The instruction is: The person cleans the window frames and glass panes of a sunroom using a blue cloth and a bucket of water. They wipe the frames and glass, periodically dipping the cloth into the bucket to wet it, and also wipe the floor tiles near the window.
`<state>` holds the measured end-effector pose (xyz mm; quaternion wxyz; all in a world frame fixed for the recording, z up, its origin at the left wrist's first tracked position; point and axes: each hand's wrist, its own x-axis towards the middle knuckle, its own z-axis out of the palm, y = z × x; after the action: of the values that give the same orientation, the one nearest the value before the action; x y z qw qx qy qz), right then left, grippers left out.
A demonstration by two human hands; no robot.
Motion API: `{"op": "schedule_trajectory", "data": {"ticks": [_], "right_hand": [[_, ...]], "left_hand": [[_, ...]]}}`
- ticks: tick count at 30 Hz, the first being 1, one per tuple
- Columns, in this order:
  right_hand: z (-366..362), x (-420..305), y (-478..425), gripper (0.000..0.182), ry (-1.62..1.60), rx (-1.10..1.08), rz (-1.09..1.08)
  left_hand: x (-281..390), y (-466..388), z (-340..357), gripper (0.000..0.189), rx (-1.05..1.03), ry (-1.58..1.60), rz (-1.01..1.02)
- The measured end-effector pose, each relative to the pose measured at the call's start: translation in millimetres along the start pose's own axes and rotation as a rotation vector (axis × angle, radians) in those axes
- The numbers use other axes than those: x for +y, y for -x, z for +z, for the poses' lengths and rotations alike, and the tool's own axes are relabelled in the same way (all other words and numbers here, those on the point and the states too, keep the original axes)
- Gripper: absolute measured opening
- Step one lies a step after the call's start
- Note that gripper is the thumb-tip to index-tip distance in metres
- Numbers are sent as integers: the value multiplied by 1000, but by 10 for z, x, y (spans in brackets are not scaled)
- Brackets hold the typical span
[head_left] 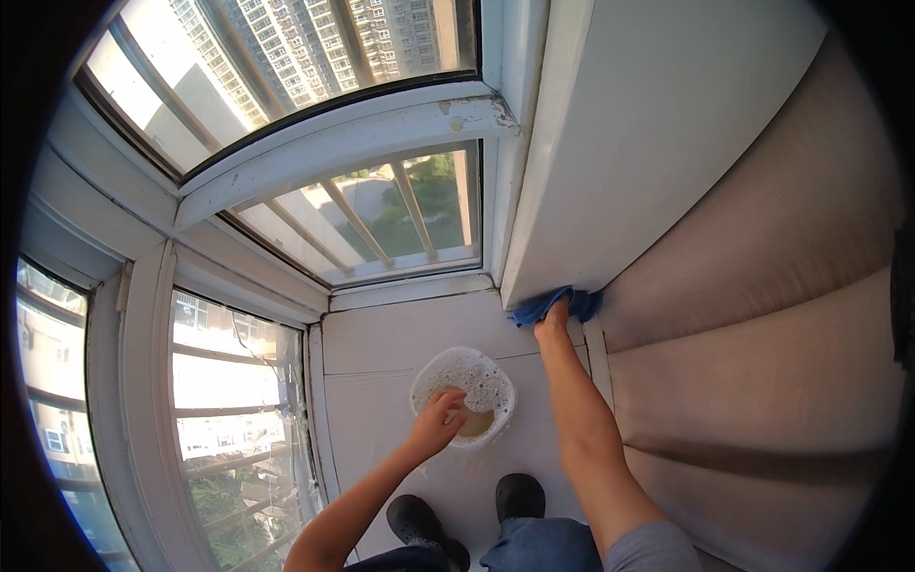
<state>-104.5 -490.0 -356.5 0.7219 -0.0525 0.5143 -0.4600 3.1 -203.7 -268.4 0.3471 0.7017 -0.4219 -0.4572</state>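
My right arm reaches forward to the foot of the white wall [607, 143], where my right hand [555, 314] presses a blue cloth [532, 310] against the base. The cloth spreads out on both sides of the hand and hides part of the fingers. On the tiled floor stands a white plastic bucket [423, 372] with foamy, cloudy water [486, 382] inside. Over its near left side hovers my left hand [437, 423], fingers loosely bent and apart, with nothing seen in them.
Barred, white-framed windows [400, 214] rise ahead and to the left. Paint is peeling on the horizontal frame [457, 118]. To the right is a brownish, curtain-like surface [743, 343]. My dark clogs [520, 495] stand on the floor tiles [372, 336], just behind the bucket.
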Motion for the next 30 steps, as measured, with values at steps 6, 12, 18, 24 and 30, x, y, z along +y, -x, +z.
{"op": "schedule_trajectory", "data": {"ticks": [6, 12, 18, 24, 30], "right_hand": [[49, 561, 164, 60, 142, -59, 283], [234, 493, 701, 50, 693, -399, 27], [28, 241, 13, 42, 1460, -627, -492], [-288, 606, 189, 39, 1686, -595, -255], [-110, 821, 342, 36, 1505, -661, -109]], "left_hand": [[-648, 315, -230, 50, 325, -235, -60], [-1275, 355, 3, 59, 419, -31, -383], [-1235, 140, 94, 61, 203, 421, -510], [-1129, 208, 167, 65, 193, 464, -691], [-1163, 433, 196, 65, 347, 750, -736]]}}
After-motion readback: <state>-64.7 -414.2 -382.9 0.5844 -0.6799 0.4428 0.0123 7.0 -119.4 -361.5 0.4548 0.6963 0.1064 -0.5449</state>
